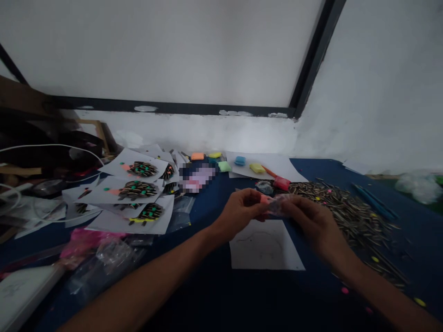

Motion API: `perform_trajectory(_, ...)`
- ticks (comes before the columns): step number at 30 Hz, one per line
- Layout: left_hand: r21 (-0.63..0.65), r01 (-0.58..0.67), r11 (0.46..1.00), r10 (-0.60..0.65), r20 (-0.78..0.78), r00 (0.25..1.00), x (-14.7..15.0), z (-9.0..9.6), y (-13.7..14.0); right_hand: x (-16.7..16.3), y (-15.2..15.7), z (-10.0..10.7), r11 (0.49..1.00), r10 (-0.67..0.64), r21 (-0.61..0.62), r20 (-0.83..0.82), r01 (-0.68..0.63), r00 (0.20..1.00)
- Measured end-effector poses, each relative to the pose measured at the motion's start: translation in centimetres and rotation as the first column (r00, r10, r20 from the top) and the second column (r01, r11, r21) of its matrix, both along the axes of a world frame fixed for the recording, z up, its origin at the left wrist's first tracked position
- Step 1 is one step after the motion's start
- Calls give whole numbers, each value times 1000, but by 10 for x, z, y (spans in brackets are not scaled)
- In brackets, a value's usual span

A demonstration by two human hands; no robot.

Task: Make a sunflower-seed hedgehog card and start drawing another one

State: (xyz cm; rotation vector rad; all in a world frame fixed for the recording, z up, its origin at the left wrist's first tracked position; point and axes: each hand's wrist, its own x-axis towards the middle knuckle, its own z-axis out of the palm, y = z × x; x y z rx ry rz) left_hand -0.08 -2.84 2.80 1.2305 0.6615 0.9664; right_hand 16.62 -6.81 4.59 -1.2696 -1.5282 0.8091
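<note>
My left hand (240, 210) and my right hand (313, 221) are raised over the table, each with its fingers pinched together. Between them is a small packet of modelling clay (276, 204), pinkish orange in a crinkled clear wrapper. The left fingers grip its coloured end, while the right ones pinch the loose plastic. Just below lies a white sheet of paper (266, 249) with a faint pencil outline on it. To the right of my right hand spreads a heap of striped sunflower seeds (346, 212).
Sheets with seed-and-clay hedgehog shapes (138, 189) overlap at the left. Clay packs, among them a blue one (240, 160) and a red one (282, 183), sit toward the wall. Crumpled plastic bags (114, 253) lie front left. A blue pen-like object (375, 200) rests beyond the seeds.
</note>
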Motion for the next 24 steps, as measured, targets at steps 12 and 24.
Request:
perform_trajectory(12, 77, -45, 996, 47, -26, 999, -1, -2, 0, 3, 0, -16, 967, 123, -196, -199, -163, 972)
perform_trajectory(24, 62, -47, 997, 44, 62, 997, -1, -4, 1, -5, 0, -12, 971, 49, -196, -410, -140, 911)
